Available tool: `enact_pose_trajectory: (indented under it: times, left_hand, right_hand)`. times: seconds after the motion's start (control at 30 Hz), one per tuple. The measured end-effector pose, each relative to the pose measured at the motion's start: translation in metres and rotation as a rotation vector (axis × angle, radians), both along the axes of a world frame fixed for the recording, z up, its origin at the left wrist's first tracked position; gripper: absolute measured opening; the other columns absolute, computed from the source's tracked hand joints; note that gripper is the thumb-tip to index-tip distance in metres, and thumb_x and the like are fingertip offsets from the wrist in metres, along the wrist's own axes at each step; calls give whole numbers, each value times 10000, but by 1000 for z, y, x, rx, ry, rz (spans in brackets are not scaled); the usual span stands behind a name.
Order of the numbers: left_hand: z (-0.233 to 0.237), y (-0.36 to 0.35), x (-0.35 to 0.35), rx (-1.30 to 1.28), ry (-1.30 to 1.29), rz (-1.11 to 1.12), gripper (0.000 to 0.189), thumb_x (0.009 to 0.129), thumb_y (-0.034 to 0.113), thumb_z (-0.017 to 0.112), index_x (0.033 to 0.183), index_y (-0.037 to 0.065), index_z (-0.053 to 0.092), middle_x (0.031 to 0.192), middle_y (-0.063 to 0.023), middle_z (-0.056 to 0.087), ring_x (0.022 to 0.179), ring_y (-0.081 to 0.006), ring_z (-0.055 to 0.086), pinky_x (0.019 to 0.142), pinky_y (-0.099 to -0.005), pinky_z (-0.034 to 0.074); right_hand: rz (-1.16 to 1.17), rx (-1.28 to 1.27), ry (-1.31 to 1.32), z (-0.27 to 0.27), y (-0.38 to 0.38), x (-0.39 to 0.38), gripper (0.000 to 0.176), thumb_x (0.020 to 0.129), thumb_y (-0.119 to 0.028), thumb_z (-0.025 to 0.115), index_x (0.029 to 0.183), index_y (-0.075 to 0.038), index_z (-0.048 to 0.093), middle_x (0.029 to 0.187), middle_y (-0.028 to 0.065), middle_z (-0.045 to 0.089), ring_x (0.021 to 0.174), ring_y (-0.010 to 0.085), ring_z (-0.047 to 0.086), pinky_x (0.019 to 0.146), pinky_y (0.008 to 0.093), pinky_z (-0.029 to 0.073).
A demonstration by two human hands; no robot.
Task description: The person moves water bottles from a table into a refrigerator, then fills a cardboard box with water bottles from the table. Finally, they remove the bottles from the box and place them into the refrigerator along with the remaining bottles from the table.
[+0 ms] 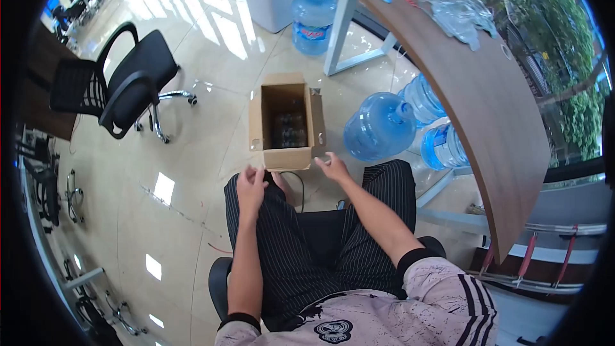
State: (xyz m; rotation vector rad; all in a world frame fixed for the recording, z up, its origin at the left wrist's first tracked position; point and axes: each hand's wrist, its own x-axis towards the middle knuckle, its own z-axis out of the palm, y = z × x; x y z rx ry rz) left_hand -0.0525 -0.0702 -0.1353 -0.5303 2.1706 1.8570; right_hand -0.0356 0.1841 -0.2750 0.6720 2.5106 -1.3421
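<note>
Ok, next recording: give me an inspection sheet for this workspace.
Surface: glossy tiled floor.
Job's things: open box on the floor, clear bottle-like items inside.
Clutter: water jugs by the desk; clear plastic on top of it.
Hands: left hand and right hand near the box's near end, nothing seen held.
Cables: dark cable-like curve below the box.
Surroundings: black chair at left, window beyond the desk.

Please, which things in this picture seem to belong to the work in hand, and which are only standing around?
Probably the work:
open cardboard box, nearest the left hand and right hand
clear items inside it, too dim to name

Apparently just around:
blue water jugs
black office chair
wooden table
clear plastic on that table
</note>
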Motion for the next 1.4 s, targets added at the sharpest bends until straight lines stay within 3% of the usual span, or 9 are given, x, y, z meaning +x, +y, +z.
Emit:
enact_pose_trajectory:
  times: [0.27, 0.4, 0.47, 0.57, 0.73, 0.97, 1.2, 1.3, 1.4]
  left_hand:
    - [-137, 6, -84, -827, 333, -324, 730, 596, 220, 776, 1205, -64, 491, 1091, -275, 569, 1079, -428, 506, 985, -449, 375]
    - [-136, 26, -90, -902, -130, -176, 582, 603, 201, 739, 1075, -82, 549, 1084, -279, 569, 998, -425, 566, 901, -448, 458]
    - [-144, 34, -89, -845, -223, -137, 663, 669, 216, 710, 1203, -84, 455, 1044, -248, 586, 1008, -397, 573, 886, -453, 473]
    - [-90, 34, -86, -401, -613, -80, 796, 720, 272, 719, 1326, -61, 325, 1045, -207, 596, 963, -311, 608, 761, -406, 525]
    - [-87, 10, -88, 188, -133, 120, 810, 795, 311, 720, 1388, 1, 264, 1129, -189, 581, 912, -196, 627, 592, -251, 506]
    - [-149, 34, -61, -520, 480, -518, 613, 685, 219, 784, 1193, -5, 525, 1246, -211, 520, 1190, -373, 470, 1027, -403, 358]
    - [-142, 47, -51, -739, 349, -535, 511, 734, 310, 716, 1180, 104, 575, 1309, -118, 495, 1281, -268, 384, 1016, -487, 306]
    - [-140, 52, -52, -751, 395, -470, 435, 776, 304, 681, 1133, 70, 599, 1235, -118, 540, 1208, -287, 442, 984, -464, 334]
    - [-153, 51, -57, -733, 466, -393, 365, 799, 253, 662, 1089, 40, 602, 1123, -124, 588, 1100, -301, 504, 951, -425, 362]
  right_hand:
    - [-341, -93, 268, -1, -23, -1, 642, 803, -479, 634, 1214, -10, 480, 1012, 188, 614, 922, 313, 613, 786, 393, 482]
    - [-343, 111, 45, -13, -16, -20, 662, 793, -533, 627, 1134, 17, 485, 975, 160, 612, 814, 232, 631, 734, 344, 504]
    - [-376, -358, -389, 16, -14, -25, 730, 781, -587, 617, 1129, 39, 476, 935, 142, 626, 733, 188, 627, 694, 307, 503]
    - [-222, -606, -321, 35, -26, -34, 726, 814, -576, 593, 1150, 52, 454, 882, 141, 639, 674, 164, 617, 665, 276, 498]
    - [-379, -372, 120, 18, -42, -79, 596, 874, -417, 604, 1207, 42, 421, 870, 121, 651, 713, 153, 617, 682, 279, 492]
    - [-125, -428, 147, -18, -40, -142, 368, 870, -305, 618, 1055, 5, 548, 864, 84, 636, 788, 130, 591, 691, 289, 484]
    - [-318, 532, 415, -11, -13, -261, 585, 823, -448, 598, 1135, 37, 503, 1049, 253, 584, 992, 397, 562, 868, 467, 441]
    - [-198, 156, 191, -5, 0, -287, 837, 785, -585, 583, 1296, 54, 404, 1139, 262, 579, 1062, 368, 567, 914, 403, 436]
    - [-233, 118, 228, -4, 9, -291, 759, 821, -587, 544, 1249, 38, 489, 1105, 238, 609, 1059, 330, 584, 902, 391, 441]
